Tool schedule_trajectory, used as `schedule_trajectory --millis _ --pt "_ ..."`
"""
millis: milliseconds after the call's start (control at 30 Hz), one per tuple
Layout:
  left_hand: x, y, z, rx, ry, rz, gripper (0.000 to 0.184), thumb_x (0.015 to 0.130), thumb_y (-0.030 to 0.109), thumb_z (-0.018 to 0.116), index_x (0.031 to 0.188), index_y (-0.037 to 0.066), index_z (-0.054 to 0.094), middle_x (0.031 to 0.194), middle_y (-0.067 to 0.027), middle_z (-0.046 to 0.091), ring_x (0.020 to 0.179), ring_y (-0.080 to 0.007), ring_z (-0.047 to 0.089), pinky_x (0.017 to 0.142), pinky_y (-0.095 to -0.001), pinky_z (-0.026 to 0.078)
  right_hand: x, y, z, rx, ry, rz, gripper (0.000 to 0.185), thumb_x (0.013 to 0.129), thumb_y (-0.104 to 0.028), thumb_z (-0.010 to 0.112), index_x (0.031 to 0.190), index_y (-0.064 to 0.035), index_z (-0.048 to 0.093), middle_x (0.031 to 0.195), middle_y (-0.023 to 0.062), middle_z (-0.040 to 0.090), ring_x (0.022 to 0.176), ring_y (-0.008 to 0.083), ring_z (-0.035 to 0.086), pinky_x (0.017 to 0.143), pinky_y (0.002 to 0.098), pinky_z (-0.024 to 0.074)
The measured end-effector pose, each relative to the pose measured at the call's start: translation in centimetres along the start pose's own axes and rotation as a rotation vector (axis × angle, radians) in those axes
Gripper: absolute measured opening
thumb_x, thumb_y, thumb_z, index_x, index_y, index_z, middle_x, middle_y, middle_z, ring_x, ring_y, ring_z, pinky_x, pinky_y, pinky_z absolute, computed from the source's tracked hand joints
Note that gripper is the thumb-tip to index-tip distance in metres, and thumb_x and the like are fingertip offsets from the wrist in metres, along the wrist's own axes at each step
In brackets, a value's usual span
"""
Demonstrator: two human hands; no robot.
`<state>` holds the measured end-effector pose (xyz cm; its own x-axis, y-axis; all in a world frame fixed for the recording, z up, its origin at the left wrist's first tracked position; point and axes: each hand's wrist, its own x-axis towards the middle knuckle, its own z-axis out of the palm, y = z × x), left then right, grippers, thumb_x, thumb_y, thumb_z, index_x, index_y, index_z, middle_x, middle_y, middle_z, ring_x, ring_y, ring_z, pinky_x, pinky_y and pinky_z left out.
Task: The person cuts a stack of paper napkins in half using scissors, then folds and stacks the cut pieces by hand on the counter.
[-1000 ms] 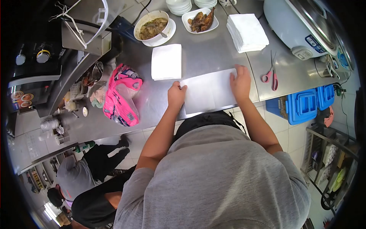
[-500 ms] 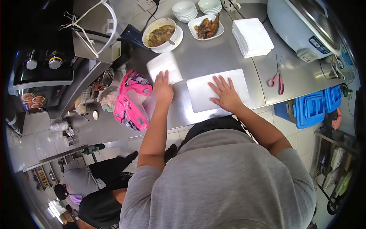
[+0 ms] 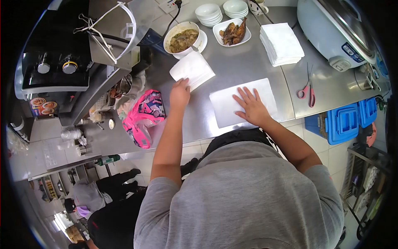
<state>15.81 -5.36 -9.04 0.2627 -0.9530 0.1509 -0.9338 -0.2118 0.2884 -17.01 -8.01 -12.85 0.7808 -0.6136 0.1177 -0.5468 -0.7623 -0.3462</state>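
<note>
My left hand [image 3: 180, 93] has its fingers curled at the near-left corner of a stack of white paper napkins [image 3: 195, 68], which lies turned at a slant on the steel counter. The thumb is partly hidden. My right hand [image 3: 253, 108] lies flat with fingers spread on an opened-out white napkin [image 3: 224, 114] near the counter's front edge. A pink printed plastic packet [image 3: 145, 116] sits crumpled left of my left hand.
A bowl of stewed food [image 3: 182, 39], a dish of fried pieces [image 3: 233, 33] and white bowls [image 3: 208, 14] stand along the back. Another napkin pile [image 3: 282, 43], red-handled scissors [image 3: 306, 93] and a rice cooker [image 3: 331, 33] are on the right. Two people are behind at left.
The napkin stack beside my left hand has turned, and that hand's fingers have gone from lying stretched on it to curling at its corner. My right hand stays flat on its napkin.
</note>
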Motion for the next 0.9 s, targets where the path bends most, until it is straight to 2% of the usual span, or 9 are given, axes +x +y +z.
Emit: schedule_trajectory --millis 133,233,433,533,633,733,833,867,900 --pt "0.6 3.5 -2.0 0.121 -0.148 -0.235 0.021 0.083 0.021 0.065 0.098 0.008 0.071 0.099 -0.0152 0.068 0.092 -0.03 0.065 0.083 -0.0397 0.05 -0.2 0.1 -0.2 0.065 -0.006 -0.05 0.065 0.088 -0.045 0.057 0.143 -0.0146 0.038 0.151 0.0143 0.028 0.14 0.0346 0.024 0.113 0.0547 0.015" --pt "0.6 2.6 -1.6 0.052 -0.056 -0.201 0.02 0.081 0.023 0.068 0.089 0.006 0.073 0.086 -0.0151 0.069 0.077 -0.0291 0.067 0.073 -0.0388 0.052 -0.1 0.1 0.0 0.067 -0.008 -0.042 0.065 0.088 -0.045 0.057 0.143 -0.0153 0.038 0.152 0.0138 0.027 0.14 0.0343 0.024 0.113 0.0544 0.0147" --pt "0.9 1.1 -1.2 -0.395 -0.08 -0.4 0.014 0.077 0.018 0.072 0.083 0.005 0.073 0.071 -0.0108 0.068 0.066 -0.0256 0.066 0.066 -0.0341 0.052 -0.2 0.0 -0.1 0.072 -0.009 -0.04 0.065 0.088 -0.045 0.057 0.143 -0.0161 0.037 0.152 0.0132 0.027 0.14 0.0342 0.024 0.113 0.0542 0.0144" --pt "0.8 0.5 -0.6 -0.444 -0.088 -0.443 0.009 0.076 0.013 0.07 0.081 0.005 0.071 0.079 -0.0084 0.069 0.067 -0.0244 0.066 0.065 -0.0327 0.052 -0.1 0.0 -0.1 0.063 -0.014 -0.039 0.065 0.088 -0.045 0.057 0.143 -0.0162 0.037 0.152 0.0132 0.027 0.14 0.0341 0.023 0.113 0.0542 0.0143" --pt "-0.2 1.0 -1.0 -0.213 0.067 -0.006 0.006 0.076 0.01 0.069 0.077 0.005 0.068 0.087 -0.0078 0.067 0.08 -0.0242 0.065 0.07 -0.0328 0.051 0.0 -0.1 -0.2 0.052 -0.025 -0.032 0.065 0.088 -0.044 0.058 0.143 -0.0171 0.037 0.152 0.0128 0.027 0.14 0.0335 0.022 0.113 0.0541 0.0143" --pt "-1.6 0.1 -1.3 0.028 0.06 0.155 0.004 0.078 0.009 0.063 0.078 0.005 0.064 0.095 -0.008 0.064 0.095 -0.0251 0.061 0.078 -0.0358 0.05 0.1 0.0 -0.3 0.076 -0.044 -0.022 0.065 0.087 -0.044 0.059 0.143 -0.0178 0.038 0.152 0.0124 0.027 0.141 0.0328 0.022 0.113 0.0537 0.0142" --pt "-0.8 -3.4 -3.4 0.312 -0.112 0.009 0.007 0.082 0.01 0.058 0.081 0.006 0.063 0.101 -0.008 0.063 0.103 -0.0289 0.056 0.084 -0.0451 0.047 0.1 0.5 -0.9 0.073 -0.041 0.005 0.064 0.087 -0.044 0.059 0.142 -0.0181 0.039 0.152 0.0119 0.027 0.14 0.0327 0.023 0.113 0.0533 0.0147" --pt "-0.6 -4.3 -3.0 0.328 -0.049 -0.067 0.014 0.083 0.013 0.056 0.093 0.007 0.064 0.112 -0.0086 0.06 0.107 -0.0332 0.054 0.089 -0.0539 0.043 0.2 0.7 -1.0 0.066 -0.037 0.004 0.064 0.087 -0.044 0.059 0.142 -0.0181 0.04 0.151 0.0117 0.028 0.14 0.0325 0.023 0.113 0.0531 0.0143" --pt "0.1 -3.9 -3.1 0.223 0.042 -0.116 0.016 0.083 0.014 0.057 0.097 0.008 0.063 0.114 -0.009 0.06 0.11 -0.0338 0.052 0.091 -0.0553 0.041 0.1 0.8 -1.1 0.059 -0.034 0.001 0.064 0.087 -0.045 0.059 0.142 -0.0182 0.04 0.151 0.0114 0.028 0.14 0.0322 0.024 0.114 0.0528 0.014"
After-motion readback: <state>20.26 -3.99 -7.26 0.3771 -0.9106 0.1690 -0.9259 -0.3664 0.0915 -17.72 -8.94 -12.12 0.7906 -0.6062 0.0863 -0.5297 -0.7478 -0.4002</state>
